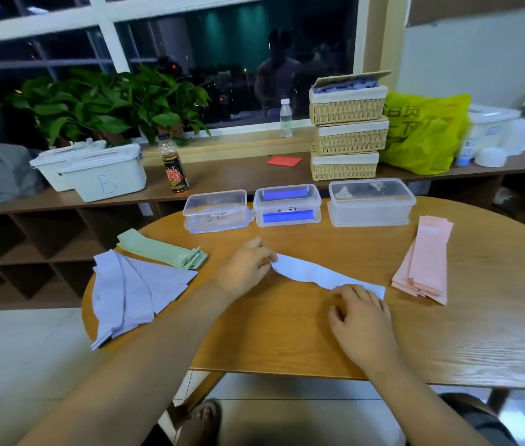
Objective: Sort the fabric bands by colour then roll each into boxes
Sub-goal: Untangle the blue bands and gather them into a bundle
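A pale lilac fabric band (pixel 309 272) lies stretched across the middle of the round wooden table (pixel 480 333). My left hand (pixel 245 268) pinches its left end. My right hand (pixel 360 317) rests on its right end with curled fingers. A fanned pile of lilac bands (pixel 132 291) lies at the left, with a stack of green bands (pixel 161 249) behind it. A stack of pink bands (pixel 425 262) lies at the right. Three clear plastic boxes stand at the table's far edge: left box (pixel 216 210), middle box (pixel 286 204) with blue clips, right box (pixel 370 201).
A long shelf behind the table carries white bins (pixel 93 172), a dark bottle (pixel 174 169), stacked wicker baskets (pixel 348 130), a red sheet (pixel 283 160) and a yellow-green bag (pixel 425 133). Potted plants (pixel 100 104) and a water bottle (pixel 285 117) stand on the windowsill.
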Motion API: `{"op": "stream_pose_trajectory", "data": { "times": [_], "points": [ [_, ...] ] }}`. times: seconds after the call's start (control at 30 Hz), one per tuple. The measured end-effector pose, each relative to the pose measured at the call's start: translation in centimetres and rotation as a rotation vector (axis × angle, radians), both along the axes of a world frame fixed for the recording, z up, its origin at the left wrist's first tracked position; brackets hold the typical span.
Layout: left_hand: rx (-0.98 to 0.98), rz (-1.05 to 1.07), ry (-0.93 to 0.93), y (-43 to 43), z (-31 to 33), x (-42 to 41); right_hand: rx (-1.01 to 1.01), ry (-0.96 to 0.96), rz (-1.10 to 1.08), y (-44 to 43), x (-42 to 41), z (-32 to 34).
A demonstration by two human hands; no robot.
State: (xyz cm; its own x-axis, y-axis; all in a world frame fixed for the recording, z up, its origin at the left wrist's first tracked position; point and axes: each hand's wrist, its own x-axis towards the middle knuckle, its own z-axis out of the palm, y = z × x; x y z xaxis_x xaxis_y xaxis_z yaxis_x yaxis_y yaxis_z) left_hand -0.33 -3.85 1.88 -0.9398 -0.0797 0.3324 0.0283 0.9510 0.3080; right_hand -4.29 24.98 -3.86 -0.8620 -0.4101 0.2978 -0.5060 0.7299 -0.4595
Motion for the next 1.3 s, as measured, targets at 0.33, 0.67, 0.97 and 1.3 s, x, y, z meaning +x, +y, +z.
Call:
{"op": "stream_pose_trajectory", "data": {
  "times": [0.33,0.67,0.97,1.3],
  "points": [
    [0.462,-0.172,0.061,3.2,12.9,6.4,-0.695,-0.525,0.36,-8.0,3.8,7.1],
    [0.692,0.159,0.201,-9.3,18.7,14.6,-0.789,-1.126,0.608,-15.4,11.4,7.3],
    [0.765,0.485,0.294,-21.3,14.0,19.5,-0.726,-1.222,0.619,-24.1,13.2,4.7],
    [0.359,0.863,-0.081,-32.2,4.1,17.0,-0.477,-0.758,0.504,-31.9,11.9,1.4]
  ]
}}
